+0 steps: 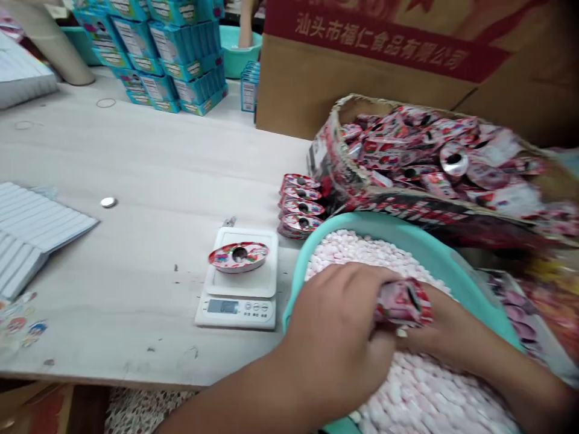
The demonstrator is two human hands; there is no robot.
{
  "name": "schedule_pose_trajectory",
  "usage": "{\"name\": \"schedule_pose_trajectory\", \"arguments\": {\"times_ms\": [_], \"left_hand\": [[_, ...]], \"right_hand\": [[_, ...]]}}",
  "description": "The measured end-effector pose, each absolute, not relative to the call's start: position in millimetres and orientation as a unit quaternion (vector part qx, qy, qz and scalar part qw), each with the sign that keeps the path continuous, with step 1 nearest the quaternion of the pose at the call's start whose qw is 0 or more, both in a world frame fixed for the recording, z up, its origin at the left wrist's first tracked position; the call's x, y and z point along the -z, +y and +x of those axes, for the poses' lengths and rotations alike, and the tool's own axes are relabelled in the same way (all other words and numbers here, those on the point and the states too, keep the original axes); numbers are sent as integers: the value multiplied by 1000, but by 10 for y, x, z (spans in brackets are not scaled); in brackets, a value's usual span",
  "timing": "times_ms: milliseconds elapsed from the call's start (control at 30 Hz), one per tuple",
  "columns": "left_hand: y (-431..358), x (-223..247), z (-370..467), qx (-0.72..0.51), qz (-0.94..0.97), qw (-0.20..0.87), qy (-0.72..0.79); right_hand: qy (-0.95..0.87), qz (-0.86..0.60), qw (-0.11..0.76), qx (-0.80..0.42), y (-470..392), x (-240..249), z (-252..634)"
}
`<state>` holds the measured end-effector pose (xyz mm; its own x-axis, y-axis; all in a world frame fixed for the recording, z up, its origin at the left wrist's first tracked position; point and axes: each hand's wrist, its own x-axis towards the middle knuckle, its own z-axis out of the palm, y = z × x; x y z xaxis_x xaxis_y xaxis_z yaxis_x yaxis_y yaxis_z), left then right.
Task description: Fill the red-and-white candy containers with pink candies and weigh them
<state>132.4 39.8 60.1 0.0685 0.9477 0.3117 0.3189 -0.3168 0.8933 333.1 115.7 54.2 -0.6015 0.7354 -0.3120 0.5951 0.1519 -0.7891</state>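
My left hand (339, 325) is closed around a small red and pink printed candy box (402, 303), held tilted above the basin with an opening toward the right. My right hand (423, 316) is just behind the box, low over the candies; its fingers are hidden by the box and my left hand. Below both hands, a turquoise basin (296, 289) is filled with small pale pink candies (420, 386). To the left, a similar oval box (237, 256) with a round hole on top lies on a white digital scale (242, 289).
Several filled-looking boxes (301, 208) stand in a row beside a torn carton (344, 163) heaped with more boxes. Behind rises a large brown carton (289, 84). Stacked blue packs (181, 60) stand at the back, near another person's arm (245, 24). White stacked strips (36, 223) lie left.
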Motion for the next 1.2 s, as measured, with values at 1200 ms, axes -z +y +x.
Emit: {"name": "schedule_pose_trajectory", "arguments": {"times_ms": [1200], "left_hand": [[371, -759, 1778, -383, 644, 326, 576]], "right_hand": [[-272, -285, 595, -700, 1027, -1274, 2972]]}}
